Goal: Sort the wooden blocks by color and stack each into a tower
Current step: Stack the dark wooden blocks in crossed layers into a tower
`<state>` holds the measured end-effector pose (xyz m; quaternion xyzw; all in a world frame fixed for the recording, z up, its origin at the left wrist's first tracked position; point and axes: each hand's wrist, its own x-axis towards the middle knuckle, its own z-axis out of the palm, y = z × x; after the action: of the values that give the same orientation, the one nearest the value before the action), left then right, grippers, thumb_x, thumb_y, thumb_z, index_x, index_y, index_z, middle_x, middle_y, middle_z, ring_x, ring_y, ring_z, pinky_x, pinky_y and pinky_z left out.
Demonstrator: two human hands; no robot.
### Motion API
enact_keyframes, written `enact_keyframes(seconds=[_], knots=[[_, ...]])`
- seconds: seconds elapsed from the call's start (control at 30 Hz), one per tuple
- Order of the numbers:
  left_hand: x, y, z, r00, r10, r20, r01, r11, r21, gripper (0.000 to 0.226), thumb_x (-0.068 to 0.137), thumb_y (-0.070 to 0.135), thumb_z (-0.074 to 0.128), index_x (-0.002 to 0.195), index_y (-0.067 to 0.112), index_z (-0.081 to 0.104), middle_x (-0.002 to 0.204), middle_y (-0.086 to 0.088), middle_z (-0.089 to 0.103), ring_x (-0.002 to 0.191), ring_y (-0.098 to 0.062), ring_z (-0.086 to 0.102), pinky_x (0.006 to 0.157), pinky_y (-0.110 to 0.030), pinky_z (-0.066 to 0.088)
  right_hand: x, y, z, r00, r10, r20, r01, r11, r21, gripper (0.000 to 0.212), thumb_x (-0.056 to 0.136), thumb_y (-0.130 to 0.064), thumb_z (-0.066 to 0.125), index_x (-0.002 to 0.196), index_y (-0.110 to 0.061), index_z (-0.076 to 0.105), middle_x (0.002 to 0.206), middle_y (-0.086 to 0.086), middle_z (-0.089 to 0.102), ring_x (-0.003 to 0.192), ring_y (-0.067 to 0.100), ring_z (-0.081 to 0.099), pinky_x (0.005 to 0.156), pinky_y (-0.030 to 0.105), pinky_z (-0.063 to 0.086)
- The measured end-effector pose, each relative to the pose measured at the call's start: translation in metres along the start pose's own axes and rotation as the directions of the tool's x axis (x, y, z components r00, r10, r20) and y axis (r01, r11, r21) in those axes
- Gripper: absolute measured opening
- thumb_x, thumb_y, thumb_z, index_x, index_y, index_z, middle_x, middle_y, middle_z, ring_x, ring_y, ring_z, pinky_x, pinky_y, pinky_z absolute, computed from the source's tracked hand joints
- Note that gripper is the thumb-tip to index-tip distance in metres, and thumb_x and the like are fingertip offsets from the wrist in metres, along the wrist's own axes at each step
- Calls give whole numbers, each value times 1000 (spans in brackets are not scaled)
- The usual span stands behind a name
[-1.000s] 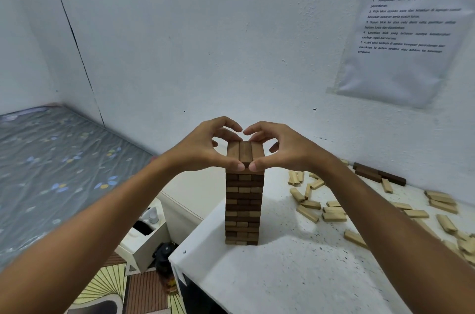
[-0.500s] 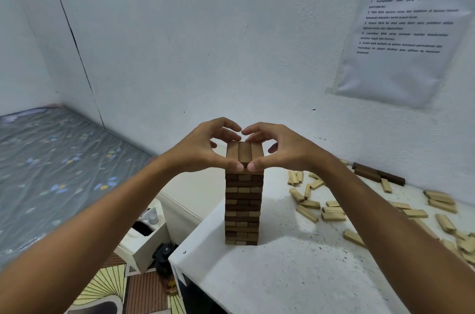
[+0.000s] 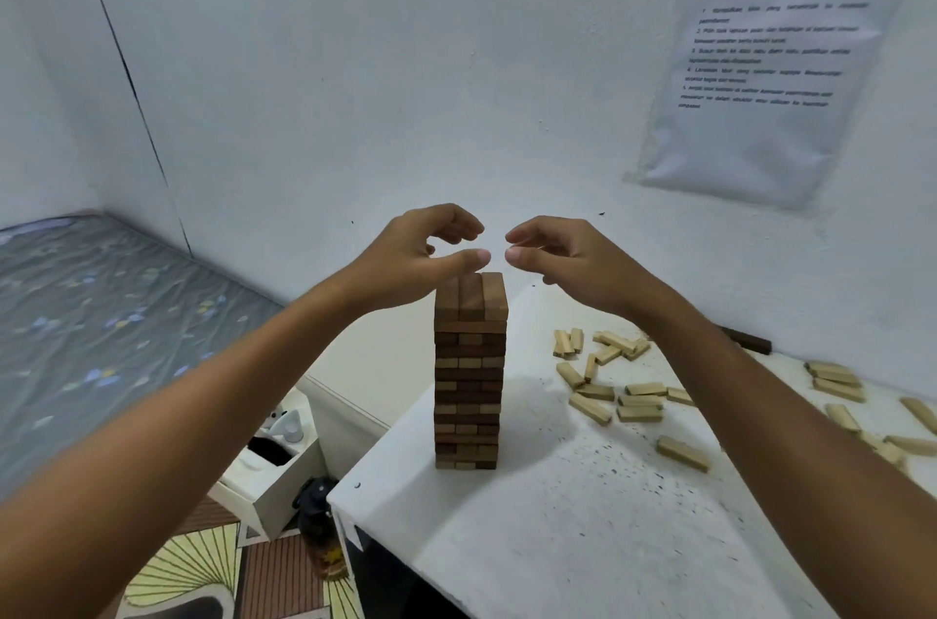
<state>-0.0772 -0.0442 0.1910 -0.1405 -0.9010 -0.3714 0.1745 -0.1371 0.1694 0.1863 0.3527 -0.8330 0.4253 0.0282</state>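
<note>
Two hands hovered above the dark tower, which stood near the left edge of the white table. At its eleven o'clock the left hand was loosely curled and held nothing, the thumb just over the top layer; at one o'clock the right hand likewise gripped nothing. The dark stack looked finished; next probably called for gathering the pale blocks scattered at three o'clock. Half a second earlier both hands had pinched the top layer, squaring it
</note>
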Motion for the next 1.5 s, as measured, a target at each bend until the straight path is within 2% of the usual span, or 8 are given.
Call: enact_keyframes(seconds=[0.2, 0.5, 0.73, 0.93, 1.13, 1.23, 1.37, 1.5], knots=[[19, 42, 12, 986, 152, 65, -157, 984, 86, 36, 86, 44, 69, 116, 28, 59, 110, 17, 61, 108, -1, 56, 89, -21, 48, -31, -10, -35, 995, 43, -90, -49, 997, -60, 33, 92, -41, 62, 118, -21, 63, 110, -6, 67, 100, 7, 63, 83, 28, 52], [42, 121, 67, 921, 319, 226, -336, 941, 44, 48, 85, 37, 72, 125, 15, 59, 121, 1, 62, 106, -6, 55, 71, 2, 38, -97, -4, -108, 956, 147, -252, -194, 966, -172, 25, 90, -29, 66, 113, -19, 64, 107, -2, 67, 96, 12, 65, 78, 29, 50], [53, 142, 134, 880, 320, 350, -347, 938, 15, 47, 85, 34, 73, 125, 16, 58, 121, -3, 62, 105, -13, 57, 79, -16, 43, -154, 29, -145, 883, 301, -360, -382, 907, -179, 20, 90, -25, 67, 109, -20, 65, 105, -1, 67, 97, 16, 64, 86, 38, 53], [63, 125, 194, 897, 237, 372, -258, 966, 9, 41, 83, 18, 72, 122, 14, 61, 116, -2, 63, 105, -17, 58, 88, -27, 49, -182, 70, -153, 814, 425, -395, -496, 863, -96, 22, 90, -23, 65, 112, -19, 63, 100, -1, 68, 95, 21, 66, 83, 40, 54], [74, 87, 259, 916, 136, 378, -141, 990, -14, 32, 85, 14, 70, 116, 13, 63, 104, 4, 60, 101, -14, 59, 87, -28, 49, -185, 128, -141, 776, 514, -367, -567, 823, -46, 24, 91, -22, 65, 115, -17, 63, 100, -4, 66, 95, 18, 64, 81, 32, 50], [89, 66, 291, 934, 74, 351, -78, 997, -5, 29, 86, 14, 67, 115, 12, 64, 110, 0, 64, 101, -14, 59, 90, -30, 49, -177, 163, -139, 766, 530, -363, -578, 816, -29, 23, 92, -20, 64, 114, -16, 63, 102, -1, 67, 90, 19, 63, 75, 28, 49], [115, 48, 326, 956, 38, 290, -44, 999, 13, 27, 88, 15, 63, 115, 13, 66, 113, 0, 66, 106, -17, 60, 91, -30, 49, -159, 214, -140, 753, 540, -375, -588, 809, -16, 19, 92, -16, 63, 111, -17, 63, 102, 0, 67, 94, 21, 65, 80, 30, 51], [145, 43, 354, 953, 64, 296, -80, 996, 41, 34, 89, 13, 57, 121, 19, 66, 121, 6, 68, 109, -16, 62, 92, -29, 47, -134, 259, -140, 762, 528, -375, -593, 802, -74, 22, 94, -9, 57, 114, -12, 64, 104, 1, 64, 91, 19, 61, 69, 15, 43]])
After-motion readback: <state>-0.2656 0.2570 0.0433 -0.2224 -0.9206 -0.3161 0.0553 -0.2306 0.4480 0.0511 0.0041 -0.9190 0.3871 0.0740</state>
